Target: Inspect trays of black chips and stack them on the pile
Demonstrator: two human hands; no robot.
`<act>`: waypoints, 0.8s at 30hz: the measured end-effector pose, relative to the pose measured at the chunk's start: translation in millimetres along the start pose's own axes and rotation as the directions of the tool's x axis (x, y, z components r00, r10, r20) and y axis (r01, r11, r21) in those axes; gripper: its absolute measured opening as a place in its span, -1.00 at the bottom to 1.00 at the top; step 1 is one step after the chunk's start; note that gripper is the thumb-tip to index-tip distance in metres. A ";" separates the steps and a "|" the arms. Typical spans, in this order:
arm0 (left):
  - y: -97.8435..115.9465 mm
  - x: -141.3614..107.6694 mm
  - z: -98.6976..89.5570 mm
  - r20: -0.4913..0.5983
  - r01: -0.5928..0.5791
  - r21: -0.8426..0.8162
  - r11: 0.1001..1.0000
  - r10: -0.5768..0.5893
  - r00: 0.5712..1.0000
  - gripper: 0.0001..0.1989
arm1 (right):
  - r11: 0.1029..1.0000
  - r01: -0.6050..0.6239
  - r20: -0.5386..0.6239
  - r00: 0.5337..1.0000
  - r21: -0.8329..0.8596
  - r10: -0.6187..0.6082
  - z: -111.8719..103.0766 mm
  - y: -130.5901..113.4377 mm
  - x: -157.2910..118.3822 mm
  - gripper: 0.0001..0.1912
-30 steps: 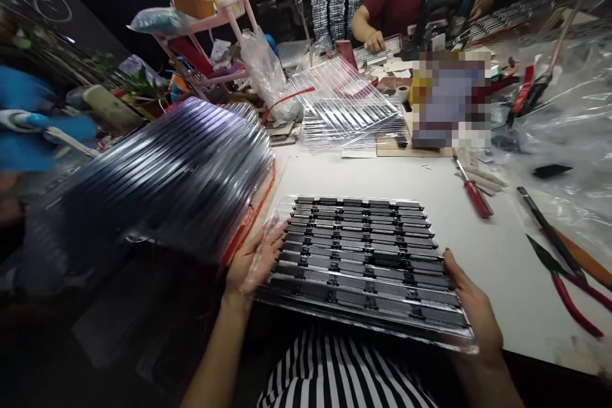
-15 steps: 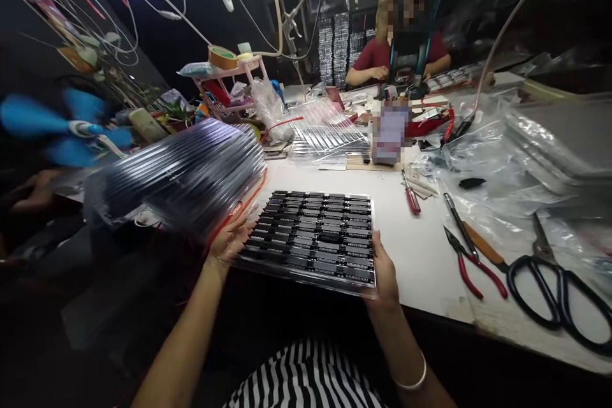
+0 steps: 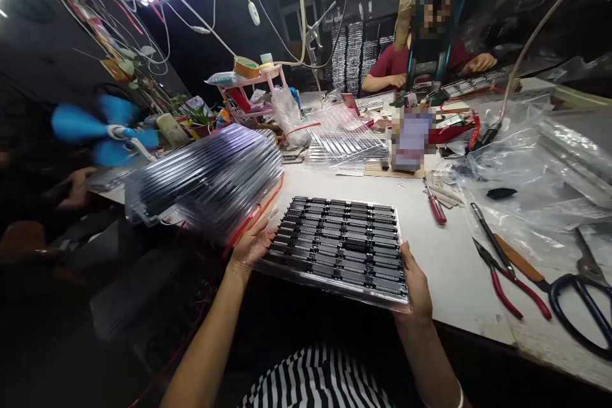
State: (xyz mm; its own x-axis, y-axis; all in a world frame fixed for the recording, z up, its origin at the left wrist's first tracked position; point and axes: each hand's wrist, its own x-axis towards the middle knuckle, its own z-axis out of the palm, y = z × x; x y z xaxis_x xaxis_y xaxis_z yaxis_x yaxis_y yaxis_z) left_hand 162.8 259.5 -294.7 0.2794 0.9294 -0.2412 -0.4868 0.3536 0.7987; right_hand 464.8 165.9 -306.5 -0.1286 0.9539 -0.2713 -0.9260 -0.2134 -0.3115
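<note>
A clear plastic tray (image 3: 342, 245) filled with rows of black comb-edged parts is held between both hands at the table's front edge, slightly tilted. My left hand (image 3: 253, 243) grips its left side, fingers partly hidden at the corner. On the right side, my right hand (image 3: 417, 280) is closed round the edge, thumb on top. Just beyond my left hand lies a pile of clear ribbed plastic trays (image 3: 210, 172), with a red strap (image 3: 258, 213) beside it.
Right of the tray lie a red screwdriver (image 3: 435, 201), red-handled pliers (image 3: 514, 287), scissors (image 3: 581, 293) and plastic sheeting (image 3: 540, 172). A phone (image 3: 412, 139) stands behind. A blue fan (image 3: 112, 131) is at left. Across the table sits a person (image 3: 392, 67).
The whole view has shifted, so the table and tray appear further right. Both hands still hold the tray. Across the table, the person's one hand is raised more to the side.
</note>
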 end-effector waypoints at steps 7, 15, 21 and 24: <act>2.9 -5.4 -9.7 0.059 0.094 -0.149 0.984 -0.086 0.994 -0.45 | 0.995 0.098 -0.201 0.975 0.001 -0.096 0.7 0.9 -7.8 -0.53; 16.0 -0.8 -32.2 0.011 0.129 -0.208 0.970 -0.129 0.992 -0.47 | 0.997 0.014 -0.241 0.970 -0.075 -0.032 18.5 16.7 -6.1 -0.65; 20.3 6.6 -23.5 -0.081 0.143 -0.080 0.986 -0.149 0.985 -0.49 | 1.000 0.025 -0.225 0.974 -0.008 -0.026 20.7 20.6 3.3 -0.63; 21.9 6.9 -20.6 -0.032 0.180 -0.031 0.983 -0.181 0.983 -0.45 | 1.000 0.000 -0.243 0.970 -0.005 -0.001 19.0 20.3 2.3 -0.65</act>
State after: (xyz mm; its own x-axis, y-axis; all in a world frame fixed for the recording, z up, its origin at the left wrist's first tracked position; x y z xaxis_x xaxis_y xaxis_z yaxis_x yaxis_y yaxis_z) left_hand 137.0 275.9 -290.3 0.3358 0.8531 -0.3994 -0.4538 0.5181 0.7250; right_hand 438.9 167.8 -296.1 -0.0377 0.8742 -0.4840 -0.9242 -0.2147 -0.3157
